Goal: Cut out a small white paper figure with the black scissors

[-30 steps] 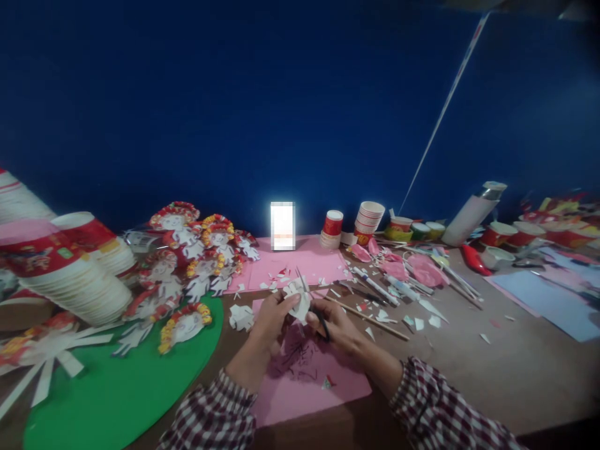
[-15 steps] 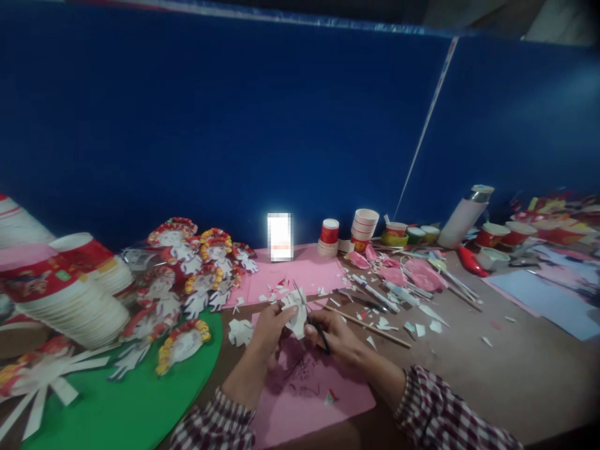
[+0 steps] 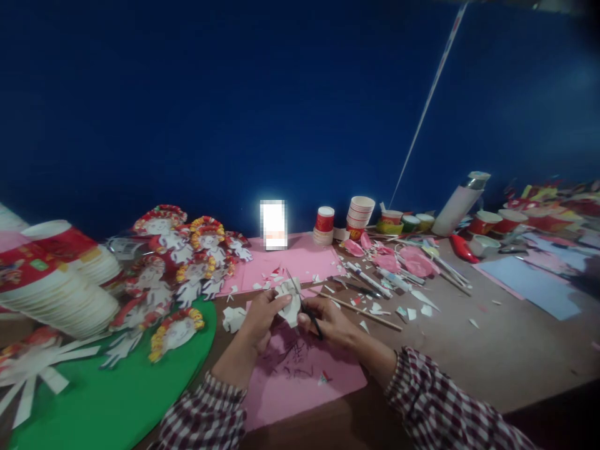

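My left hand (image 3: 263,320) pinches a white paper cutout (image 3: 289,303) between thumb and fingers, above the table's middle. Dark-handled scissors (image 3: 317,326) are gripped in my right hand (image 3: 334,324), with their blades pointing up and left against the cutout's right side. How far apart the blades stand is hard to tell. Under both hands lies a pink sheet (image 3: 304,400) with dark scribbled marks and a small coloured scrap. Another white paper cutout (image 3: 233,319) rests just left of my left hand.
Finished-looking paper figures (image 3: 182,275) with red and yellow rims lie left, some on a green board (image 3: 154,400). Stacked paper cups (image 3: 70,294) lean at far left; more cups (image 3: 360,215) stand behind. A wooden stick (image 3: 360,312), paper scraps and pens lie right. A blue wall (image 3: 281,112) closes the back.
The camera view has shifted, so everything appears slightly higher and further left. Both hands keep hold of the cutout and scissors, with little change between them.
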Demonstrator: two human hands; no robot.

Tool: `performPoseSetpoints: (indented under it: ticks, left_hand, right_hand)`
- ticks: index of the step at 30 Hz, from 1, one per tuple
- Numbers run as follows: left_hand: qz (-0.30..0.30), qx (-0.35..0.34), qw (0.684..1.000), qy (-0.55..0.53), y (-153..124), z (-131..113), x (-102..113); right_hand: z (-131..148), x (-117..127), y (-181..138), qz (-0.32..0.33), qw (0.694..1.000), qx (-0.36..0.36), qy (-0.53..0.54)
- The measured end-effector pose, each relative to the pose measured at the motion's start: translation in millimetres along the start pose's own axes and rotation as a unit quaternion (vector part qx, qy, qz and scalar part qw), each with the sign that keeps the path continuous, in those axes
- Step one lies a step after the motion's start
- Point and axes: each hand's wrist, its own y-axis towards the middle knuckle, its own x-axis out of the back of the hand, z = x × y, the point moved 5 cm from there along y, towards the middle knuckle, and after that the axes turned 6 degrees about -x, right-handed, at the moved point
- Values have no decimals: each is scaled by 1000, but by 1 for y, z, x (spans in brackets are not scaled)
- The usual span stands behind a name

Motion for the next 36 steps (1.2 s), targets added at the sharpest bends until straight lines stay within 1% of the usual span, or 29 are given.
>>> performPoseSetpoints:
  ticks: [4,8,13,16,24,28,32,36]
  left_hand:
    - [8,15,1000,-6,-1,1,-2]
    - [17,15,1000,-16,-1,3,-3]
    - [10,10,1000,-12,-1,2,-2]
    - [13,20,1000,-15,0,3,-1]
    - [43,10,999,4,-1,-4,0]
    - [57,23,998,6,-1,-5,4]
    - [46,20,998,24,1,-2,7]
    - [25,-20,999,16,3,-1,3]
  right_hand:
    - [3,0,0,6,1000,15,-16]
    - [3,1,-2,5,1000,8,-8]
    - [1,2,-1,1,1000,-4,-26]
    - [1,2,0,5,1000,-4,-24]
    - [7,8,-1,4,994,1,-107]
    - [7,8,-2,33,992,-26,-120]
    - [6,9,-1,37,989,-32,-138]
    - [2,11,0,15,990,-31,-139]
